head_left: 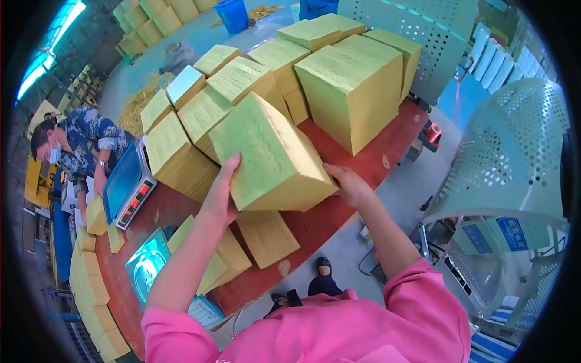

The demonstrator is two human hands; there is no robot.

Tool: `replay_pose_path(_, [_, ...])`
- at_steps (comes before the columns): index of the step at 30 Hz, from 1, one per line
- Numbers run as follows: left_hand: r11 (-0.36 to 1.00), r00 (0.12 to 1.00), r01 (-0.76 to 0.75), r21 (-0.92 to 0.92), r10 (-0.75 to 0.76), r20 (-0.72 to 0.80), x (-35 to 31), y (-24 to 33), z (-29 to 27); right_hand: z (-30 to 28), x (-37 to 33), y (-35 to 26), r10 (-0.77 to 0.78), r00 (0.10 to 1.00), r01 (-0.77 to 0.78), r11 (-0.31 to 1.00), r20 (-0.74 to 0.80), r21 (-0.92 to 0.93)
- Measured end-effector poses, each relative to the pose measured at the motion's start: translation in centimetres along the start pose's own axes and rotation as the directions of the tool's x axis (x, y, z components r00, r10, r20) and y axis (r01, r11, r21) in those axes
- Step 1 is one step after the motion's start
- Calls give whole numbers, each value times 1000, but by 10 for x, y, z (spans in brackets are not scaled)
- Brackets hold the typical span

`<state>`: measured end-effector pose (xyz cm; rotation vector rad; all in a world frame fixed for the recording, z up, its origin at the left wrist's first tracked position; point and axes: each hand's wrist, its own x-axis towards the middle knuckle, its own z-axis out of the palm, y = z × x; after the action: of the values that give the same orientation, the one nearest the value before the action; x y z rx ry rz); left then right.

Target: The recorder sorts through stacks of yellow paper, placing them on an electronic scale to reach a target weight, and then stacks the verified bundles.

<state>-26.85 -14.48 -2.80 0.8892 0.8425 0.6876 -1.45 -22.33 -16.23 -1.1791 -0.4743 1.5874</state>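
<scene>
Between my two hands is a thick block of stacked yellow paper (266,157), tilted, with rows of wavy marks on its top face. My left hand (222,189) grips its left side, thumb on the top face. At the right end, my right hand (348,181) presses its fingers against the block's lower corner. Below it, smaller yellow stacks (266,237) lie on the red table (315,227). Just beyond stand several taller yellow paper stacks (236,78), one large stack (354,91) being at the right. The block hides part of the table and the stacks behind it.
A digital scale (130,184) stands at the table's left, where another person (85,145) handles a yellow block. A second, shiny scale (148,263) lies nearer me. To the right are a perforated metal guard (502,151) and machinery. A blue bucket (232,15) stands far back.
</scene>
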Motion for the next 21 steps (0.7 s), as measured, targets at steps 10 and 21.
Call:
replay_pose_path(10, [989,991,108,97,-99,-95,81,-3,66,-30,-14,6,-476,830,398,871,-291,-288])
replay_pose_path(21, [978,989,96,185,-73,-127,111,-5,81,-26,-16,39,-665,730,536,702,-161,-470])
